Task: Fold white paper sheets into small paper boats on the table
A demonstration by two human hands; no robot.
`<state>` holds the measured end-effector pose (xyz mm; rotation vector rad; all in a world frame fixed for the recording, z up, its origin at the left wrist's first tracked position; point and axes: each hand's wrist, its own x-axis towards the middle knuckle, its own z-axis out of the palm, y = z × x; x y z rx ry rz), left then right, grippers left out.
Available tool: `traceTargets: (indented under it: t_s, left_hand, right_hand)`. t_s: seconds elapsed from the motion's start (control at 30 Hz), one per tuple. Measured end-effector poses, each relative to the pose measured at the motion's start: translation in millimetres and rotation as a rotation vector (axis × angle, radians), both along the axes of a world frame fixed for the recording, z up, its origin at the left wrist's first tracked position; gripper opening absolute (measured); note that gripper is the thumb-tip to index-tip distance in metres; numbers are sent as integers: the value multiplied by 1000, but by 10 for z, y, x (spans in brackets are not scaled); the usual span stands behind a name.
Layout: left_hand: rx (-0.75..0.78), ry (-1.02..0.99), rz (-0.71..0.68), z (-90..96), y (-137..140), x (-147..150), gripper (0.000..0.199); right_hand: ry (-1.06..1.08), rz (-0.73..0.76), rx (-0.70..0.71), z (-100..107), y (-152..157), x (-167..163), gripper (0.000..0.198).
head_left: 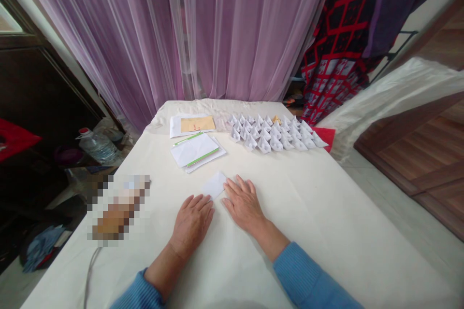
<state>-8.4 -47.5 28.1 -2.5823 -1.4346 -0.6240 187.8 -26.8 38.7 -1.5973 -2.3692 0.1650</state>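
A small white sheet of paper [214,184] lies on the table in front of me, its near part between my hands. My left hand [194,217] rests palm down at its lower left edge, fingers stretched out. On the right edge lie the fingertips of my right hand [243,202], spread flat with the thumb apart. Whether the paper has a fold is hard to make out. Beyond it sits a stack of white papers with green strips [198,150]. Several folded paper boats [266,142] stand in rows at the back right, a yellowish one among them.
A tan envelope [197,123] lies on white paper at the back. A pixelated object [121,210] with a cable [89,270] is on the left. Something red [324,136] lies under the boats' right end. Purple curtains [232,29] hang behind the table [319,231].
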Motion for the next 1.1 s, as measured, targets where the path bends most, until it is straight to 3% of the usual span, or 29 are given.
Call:
traceTargets:
  t_s: [0.13, 0.2, 0.67, 0.8, 0.87, 1.1]
  left_hand:
    - [-5, -8, 1, -17, -3, -1, 31]
    - [-11, 0, 6, -16, -5, -1, 31]
    - [-57, -2, 4, 160, 136, -26, 34]
    - [-8, -38, 112, 188, 356, -56, 24]
    - [17, -46, 195, 144, 449, -52, 30]
    - [-289, -140, 339, 48, 549, 63, 27]
  right_hand:
    - [17, 206, -20, 25, -48, -42, 41]
    - [11, 231, -38, 20, -54, -39, 41]
    - [-34, -71, -13, -90, 40, 105, 45]
    - [-12, -104, 22, -101, 25, 96, 46]
    - [-12, -107, 54, -113, 20, 100, 45]
    - [-18, -130, 92, -130, 19, 88, 40]
